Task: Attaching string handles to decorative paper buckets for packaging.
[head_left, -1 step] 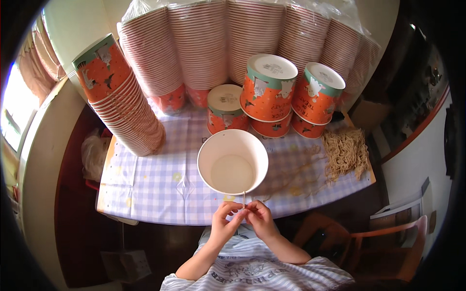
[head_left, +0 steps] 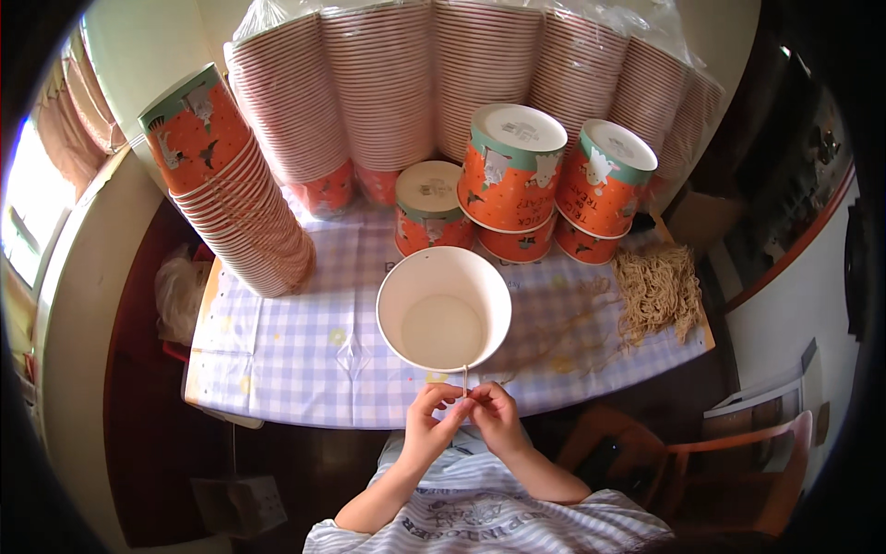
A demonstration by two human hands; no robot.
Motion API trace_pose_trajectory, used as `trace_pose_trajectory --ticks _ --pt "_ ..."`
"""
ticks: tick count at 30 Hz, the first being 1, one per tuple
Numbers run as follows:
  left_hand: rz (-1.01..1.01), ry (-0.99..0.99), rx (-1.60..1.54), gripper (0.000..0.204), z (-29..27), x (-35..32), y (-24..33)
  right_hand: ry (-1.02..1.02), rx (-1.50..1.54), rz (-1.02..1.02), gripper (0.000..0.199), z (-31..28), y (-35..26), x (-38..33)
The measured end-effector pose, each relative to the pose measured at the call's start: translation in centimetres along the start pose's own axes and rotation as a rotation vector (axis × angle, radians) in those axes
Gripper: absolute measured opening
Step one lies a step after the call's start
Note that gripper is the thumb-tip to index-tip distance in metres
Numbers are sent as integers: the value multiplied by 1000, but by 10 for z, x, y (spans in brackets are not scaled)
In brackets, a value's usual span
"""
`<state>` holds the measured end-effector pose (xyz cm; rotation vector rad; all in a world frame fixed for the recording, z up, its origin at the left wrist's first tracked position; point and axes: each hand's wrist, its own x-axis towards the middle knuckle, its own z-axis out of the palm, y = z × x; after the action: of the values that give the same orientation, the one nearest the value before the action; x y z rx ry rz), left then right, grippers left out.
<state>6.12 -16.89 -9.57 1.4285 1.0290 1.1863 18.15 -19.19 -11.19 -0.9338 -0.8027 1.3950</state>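
Note:
A white paper bucket (head_left: pixel 443 323) stands on the table in front of me, its open mouth showing the bare inside. From a spot on its near rim, a short light string (head_left: pixel 465 377) runs toward me. My left hand (head_left: pixel 428 430) and my right hand (head_left: pixel 496 421) meet just off the table's near edge, thumbs and fingertips pinched together around the string's end. The fingers hide that end, so a knot cannot be made out. To the right lies a bundle of tan strings (head_left: pixel 657 291), with a few loose strands beside it.
Upside-down orange and green buckets (head_left: pixel 512 175) stand behind the white one. A tall nested stack (head_left: pixel 242 208) leans at the left, and plastic-wrapped stacks (head_left: pixel 383 92) line the back. A checked cloth (head_left: pixel 286 360) covers the table. An orange chair (head_left: pixel 738 452) is at the lower right.

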Motion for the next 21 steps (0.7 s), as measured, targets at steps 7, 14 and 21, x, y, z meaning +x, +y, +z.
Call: trace_pose_trajectory --ticks 7,14,21 --pt "-224 24 -391 11 9 -2 -6 149 -839 -681 19 1 -8 7" --pt "-216 21 -452 10 14 0 1 140 -970 -816 21 -6 -5 8" --pt "-292 45 -582 9 14 1 -1 176 -803 -588 15 -2 -6 3"
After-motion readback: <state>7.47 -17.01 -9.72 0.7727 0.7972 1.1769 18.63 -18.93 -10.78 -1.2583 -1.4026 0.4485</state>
